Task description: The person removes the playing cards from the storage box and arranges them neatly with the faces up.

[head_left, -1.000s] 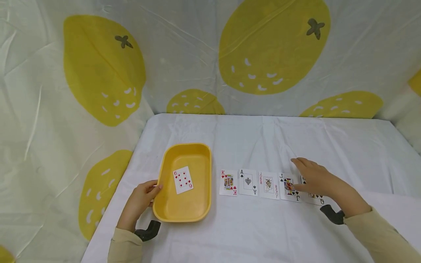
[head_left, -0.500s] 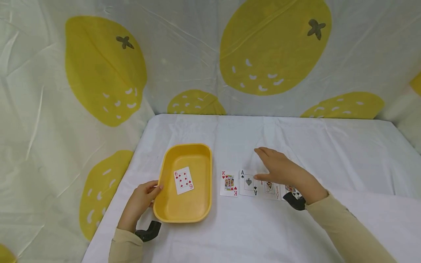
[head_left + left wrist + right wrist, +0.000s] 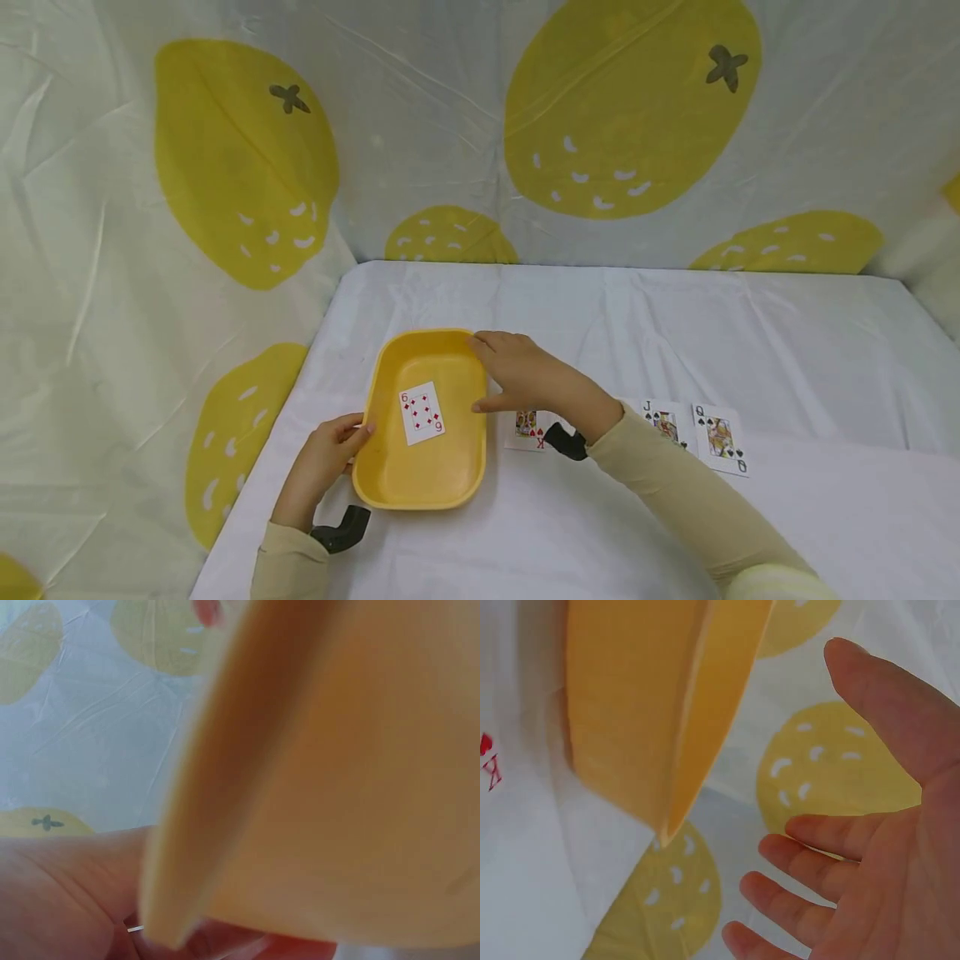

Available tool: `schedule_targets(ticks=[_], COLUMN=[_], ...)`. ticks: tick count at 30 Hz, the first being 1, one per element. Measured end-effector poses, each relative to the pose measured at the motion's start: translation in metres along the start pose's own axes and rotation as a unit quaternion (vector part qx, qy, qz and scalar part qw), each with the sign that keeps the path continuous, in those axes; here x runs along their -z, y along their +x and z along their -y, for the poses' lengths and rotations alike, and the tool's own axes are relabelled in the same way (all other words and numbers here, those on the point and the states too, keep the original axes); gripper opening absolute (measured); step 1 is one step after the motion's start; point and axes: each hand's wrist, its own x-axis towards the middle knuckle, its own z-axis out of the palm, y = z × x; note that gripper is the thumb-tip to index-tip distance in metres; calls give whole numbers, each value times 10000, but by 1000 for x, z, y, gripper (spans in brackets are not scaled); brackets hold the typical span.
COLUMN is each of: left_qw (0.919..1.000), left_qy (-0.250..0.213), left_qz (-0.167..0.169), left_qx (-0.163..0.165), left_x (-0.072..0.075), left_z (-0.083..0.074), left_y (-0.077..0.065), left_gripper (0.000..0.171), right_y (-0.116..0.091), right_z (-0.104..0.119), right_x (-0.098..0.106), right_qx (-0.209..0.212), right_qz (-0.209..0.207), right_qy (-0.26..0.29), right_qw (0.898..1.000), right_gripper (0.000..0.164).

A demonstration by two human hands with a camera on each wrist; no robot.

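Observation:
In the head view a yellow plastic tray (image 3: 420, 483) stands on the white cloth with a six of diamonds (image 3: 422, 413) lying face up inside. My left hand (image 3: 322, 458) grips the tray's left side, thumb at the rim and fingers on the outer wall; the left wrist view shows this close up. At the tray's right rim is my right hand (image 3: 525, 375), holding nothing. Its fingers are spread and apart from the tray in the right wrist view. Beneath the right hand and forearm lies a king of hearts (image 3: 527, 432), partly covered.
To the right on the cloth are a jack of spades (image 3: 662, 419), partly behind the sleeve, and a queen of spades (image 3: 720, 438). The right arm hides the cards between king and jack. A lemon-print curtain (image 3: 442, 133) hangs along the back and left.
My right hand has swept left over the row of cards, from the jack and queen to the tray's right rim. The left hand and tray stay put.

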Motion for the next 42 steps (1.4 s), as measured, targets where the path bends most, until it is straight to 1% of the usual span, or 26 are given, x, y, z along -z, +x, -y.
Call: schedule_targets(ticks=[3,7,15,19,22,27,33,36,42], left_qw=[10000,10000,9998,9998,9997,9994,9995,9995,9994], left_qy=[5,89,109,67,97,132,135,147,247], left_qz=[13,7,-40,-17,-15,2,16,16,3], left_qx=[-12,-17,-131,-180,-225,-308,-279,-290,-253], left_x=[-1,-1,2,3,2,0,-1,-2,-1], left_z=[0,1,2,2,2,1,-1,-3,-4], left_y=[0,0,-1,-2,-1,1,0,0,1], left_gripper=[39,39,39,39,39,37,36,36,37], right_y=[14,32,75,90,95,95,93,93,96], right_z=[15,34,67,78,82,85,81,79,78], right_x=[-3,-12,-26,-37,-45,-55,-72,-77,-80], right_qx=[157,260,182,111,-2,-248,-392,-405,-300], right_qz=[103,302,776,1053,1243,1413,1396,1405,1306], right_qy=[-158,-378,-892,-1088,-1221,-1351,-1486,-1552,-1430], right_qw=[9997,9985,9928,9884,9847,9804,9782,9770,9806], right_gripper=[88,89,89,88,88,87,89,89,77])
